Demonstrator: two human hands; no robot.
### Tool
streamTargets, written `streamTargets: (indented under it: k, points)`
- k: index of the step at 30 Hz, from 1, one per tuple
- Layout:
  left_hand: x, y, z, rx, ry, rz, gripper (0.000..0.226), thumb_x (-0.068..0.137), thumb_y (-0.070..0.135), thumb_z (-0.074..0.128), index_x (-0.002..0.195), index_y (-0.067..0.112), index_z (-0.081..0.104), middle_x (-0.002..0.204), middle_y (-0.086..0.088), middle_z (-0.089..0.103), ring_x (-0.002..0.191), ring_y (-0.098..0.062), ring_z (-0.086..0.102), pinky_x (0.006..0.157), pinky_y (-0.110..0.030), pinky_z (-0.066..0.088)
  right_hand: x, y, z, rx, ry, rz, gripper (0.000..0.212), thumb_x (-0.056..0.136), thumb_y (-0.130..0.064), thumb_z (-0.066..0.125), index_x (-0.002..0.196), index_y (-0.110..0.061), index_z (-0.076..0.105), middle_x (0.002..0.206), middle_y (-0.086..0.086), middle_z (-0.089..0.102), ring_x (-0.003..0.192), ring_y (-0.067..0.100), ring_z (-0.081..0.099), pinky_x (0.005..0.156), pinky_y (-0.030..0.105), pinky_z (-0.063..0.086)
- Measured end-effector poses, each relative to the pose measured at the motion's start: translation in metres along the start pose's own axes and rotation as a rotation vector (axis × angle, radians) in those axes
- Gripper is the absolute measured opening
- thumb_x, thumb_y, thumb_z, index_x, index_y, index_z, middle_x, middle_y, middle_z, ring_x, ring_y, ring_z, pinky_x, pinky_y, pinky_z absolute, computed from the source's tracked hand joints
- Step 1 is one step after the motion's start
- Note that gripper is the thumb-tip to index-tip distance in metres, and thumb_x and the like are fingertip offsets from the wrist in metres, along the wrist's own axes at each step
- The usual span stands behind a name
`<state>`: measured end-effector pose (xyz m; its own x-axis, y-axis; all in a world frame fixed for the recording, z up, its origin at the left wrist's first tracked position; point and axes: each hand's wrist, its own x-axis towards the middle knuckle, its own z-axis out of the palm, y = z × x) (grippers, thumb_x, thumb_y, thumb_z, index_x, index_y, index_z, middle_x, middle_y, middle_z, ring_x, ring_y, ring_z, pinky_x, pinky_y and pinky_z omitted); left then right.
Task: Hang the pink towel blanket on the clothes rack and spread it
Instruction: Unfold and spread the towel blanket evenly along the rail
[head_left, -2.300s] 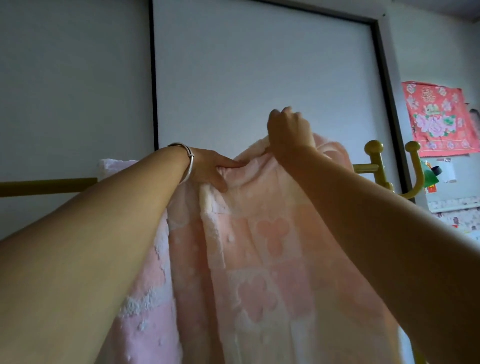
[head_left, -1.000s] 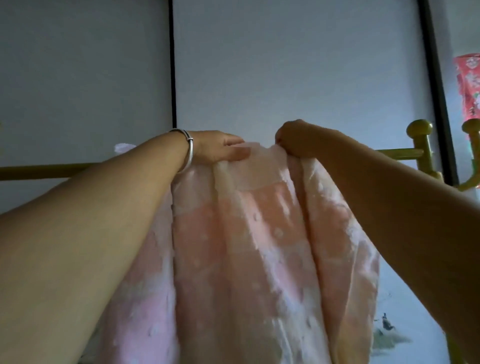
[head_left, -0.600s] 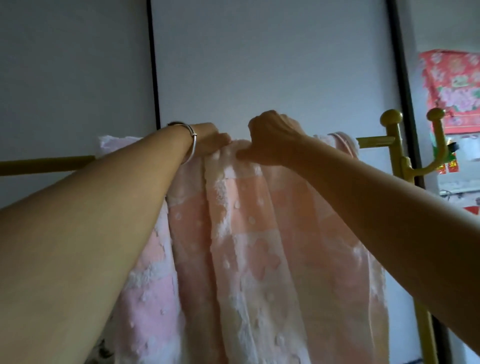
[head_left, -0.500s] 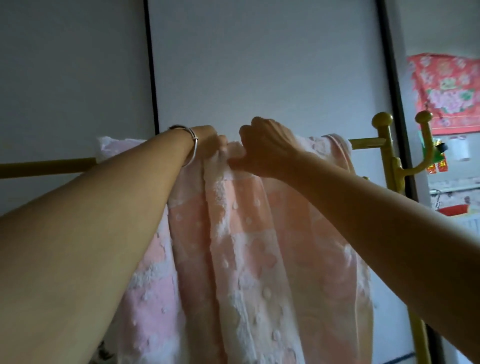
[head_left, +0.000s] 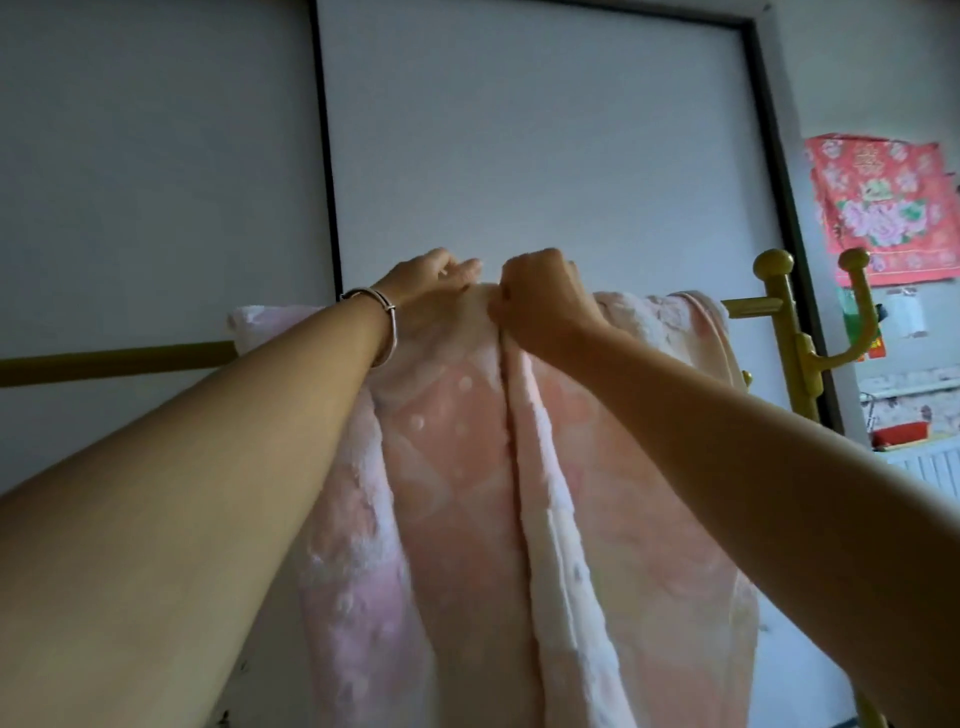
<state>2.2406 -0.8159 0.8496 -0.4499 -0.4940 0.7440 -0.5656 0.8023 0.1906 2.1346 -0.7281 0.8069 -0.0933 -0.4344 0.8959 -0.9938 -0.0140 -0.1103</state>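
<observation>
The pink towel blanket (head_left: 457, 467) hangs over the yellow bar of the clothes rack (head_left: 119, 358), its folds falling in front of me. My left hand (head_left: 431, 283), with a silver bangle on the wrist, lies over the blanket's top edge on the bar, fingers reaching over the back. My right hand (head_left: 540, 299) is right beside it, clenched on a fold of the blanket at the bar. The bar under the blanket is hidden.
The rack's yellow post with knobs and a hook (head_left: 789, 332) stands at the right. Behind it are white sliding panels with a black frame (head_left: 324, 156). A red floral poster (head_left: 883, 208) hangs on the far right wall.
My right hand has closed on a fold at the bar, and both hands sit a little higher on the blanket's top. The view has tilted up slightly.
</observation>
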Motion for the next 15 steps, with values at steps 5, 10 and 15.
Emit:
streamTargets:
  k: [5,10,15]
  points:
    - [-0.022,-0.013,-0.005,-0.032,0.194,0.167,0.033,0.091,0.042,0.049,0.106,0.013,0.051,0.103,0.0,0.055,0.09,-0.017,0.052,0.068,-0.021,0.04,0.029,-0.001,0.012,0.234,0.023,0.192,0.024,0.086,-0.016,0.051,0.081,0.003,0.064,0.078,0.012,0.054,0.074,0.028,0.051,0.06,0.032,0.045]
    - [-0.031,-0.027,-0.014,0.15,0.201,0.243,0.03,0.092,0.041,0.047,0.097,0.012,0.053,0.103,-0.008,0.059,0.088,-0.024,0.056,0.08,-0.038,0.047,0.044,-0.005,0.021,0.336,0.01,0.271,0.027,0.091,-0.019,0.049,0.075,0.001,0.057,0.077,0.01,0.048,0.078,0.026,0.047,0.065,0.03,0.041]
    - [-0.039,-0.051,-0.035,0.486,0.197,0.296,0.035,0.098,0.034,0.036,0.103,0.005,0.055,0.109,-0.014,0.06,0.09,-0.031,0.058,0.074,-0.031,0.038,0.049,-0.001,0.03,0.213,-0.017,0.273,0.037,0.087,-0.009,0.052,0.054,-0.011,0.034,0.063,0.003,0.038,0.066,0.025,0.045,0.045,0.025,0.028]
